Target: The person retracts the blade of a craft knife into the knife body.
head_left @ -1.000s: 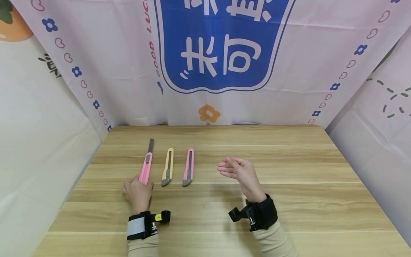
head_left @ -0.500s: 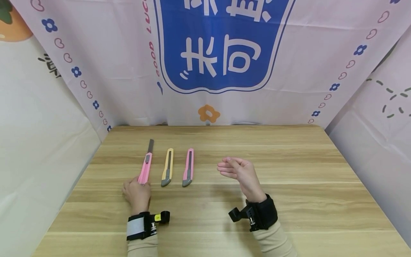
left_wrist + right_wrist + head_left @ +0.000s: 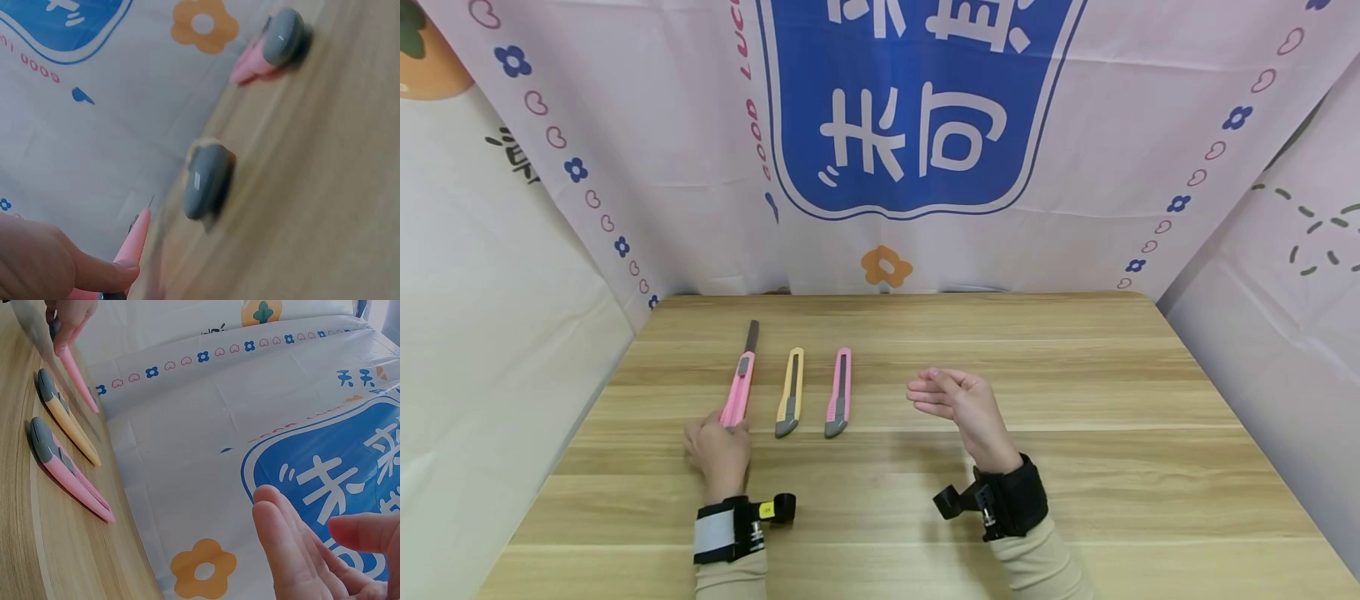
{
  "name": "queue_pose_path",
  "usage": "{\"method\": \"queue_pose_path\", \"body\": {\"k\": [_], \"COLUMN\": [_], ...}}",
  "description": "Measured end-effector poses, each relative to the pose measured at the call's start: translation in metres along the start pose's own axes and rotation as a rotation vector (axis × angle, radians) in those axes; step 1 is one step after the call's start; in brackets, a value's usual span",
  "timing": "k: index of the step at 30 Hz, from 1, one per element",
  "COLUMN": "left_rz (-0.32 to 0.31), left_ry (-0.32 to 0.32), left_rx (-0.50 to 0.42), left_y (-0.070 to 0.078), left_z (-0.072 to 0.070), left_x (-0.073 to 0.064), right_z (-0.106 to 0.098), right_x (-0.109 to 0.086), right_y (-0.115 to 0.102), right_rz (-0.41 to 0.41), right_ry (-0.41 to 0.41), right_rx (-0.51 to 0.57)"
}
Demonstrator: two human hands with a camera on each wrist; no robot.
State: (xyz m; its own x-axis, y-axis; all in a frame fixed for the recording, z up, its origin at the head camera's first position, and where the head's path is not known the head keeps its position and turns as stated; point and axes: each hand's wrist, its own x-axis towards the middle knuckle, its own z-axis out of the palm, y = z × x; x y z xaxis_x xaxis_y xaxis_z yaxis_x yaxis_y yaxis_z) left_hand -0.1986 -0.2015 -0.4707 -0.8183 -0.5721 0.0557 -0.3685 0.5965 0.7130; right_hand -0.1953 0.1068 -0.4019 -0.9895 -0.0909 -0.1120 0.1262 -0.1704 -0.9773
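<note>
My left hand (image 3: 718, 450) pinches the near end of a pink utility knife (image 3: 738, 392), whose grey blade (image 3: 752, 336) sticks out and points to the back. In the left wrist view the thumb (image 3: 109, 273) presses along the knife's side. The right wrist view shows this knife tilted, its grey end raised off the table. To its right lie a yellow utility knife (image 3: 790, 392) and a second pink utility knife (image 3: 838, 392), neither showing an extended blade. My right hand (image 3: 966, 412) hovers over the table with straight fingers, holding nothing.
The wooden table (image 3: 1112, 375) backs onto a white printed cloth (image 3: 700, 208) with a blue emblem. More pale cloth (image 3: 497, 333) hangs on the left and right sides. Each wrist wears a black strap with a small camera.
My left hand has shifted slightly left with the pink utility knife, and the blade tip has risen a little in the head view. The right hand and the other two utility knives stay put.
</note>
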Motion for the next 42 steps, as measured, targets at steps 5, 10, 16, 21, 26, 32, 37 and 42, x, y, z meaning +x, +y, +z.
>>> {"method": "queue_pose_path", "body": {"k": [5,10,16,21,26,32,37,42], "left_rz": [0.030,0.115,0.262,0.313,0.392,0.499,0.564,0.611], "left_ry": [-0.023,-0.041,0.019,0.001,0.009,0.016,0.007,-0.026], "left_rx": [0.019,0.000,-0.044,-0.046,-0.096,-0.134,-0.140,-0.136], "left_y": [0.011,0.027,0.046,0.064,0.079,0.096,0.108,0.117], "left_z": [-0.004,-0.007,-0.007,-0.006,0.000,0.010,0.015,0.022], "left_x": [-0.003,-0.012,-0.024,-0.034,-0.048,-0.067,-0.083,-0.098], "right_z": [0.000,0.000,0.000,0.000,0.001,0.001,0.001,0.002], "right_x": [0.000,-0.001,-0.001,-0.001,-0.001,0.000,0.000,0.000], "right_y": [0.000,0.000,0.000,0.000,0.000,0.001,0.002,0.002], "right_rz": [0.002,0.001,-0.001,-0.001,0.008,-0.002,-0.021,-0.031], "right_ry": [0.004,0.003,0.004,0.003,0.011,0.010,0.009,0.007], "right_rx": [0.003,0.010,0.001,-0.012,0.007,0.009,0.017,0.046]}}
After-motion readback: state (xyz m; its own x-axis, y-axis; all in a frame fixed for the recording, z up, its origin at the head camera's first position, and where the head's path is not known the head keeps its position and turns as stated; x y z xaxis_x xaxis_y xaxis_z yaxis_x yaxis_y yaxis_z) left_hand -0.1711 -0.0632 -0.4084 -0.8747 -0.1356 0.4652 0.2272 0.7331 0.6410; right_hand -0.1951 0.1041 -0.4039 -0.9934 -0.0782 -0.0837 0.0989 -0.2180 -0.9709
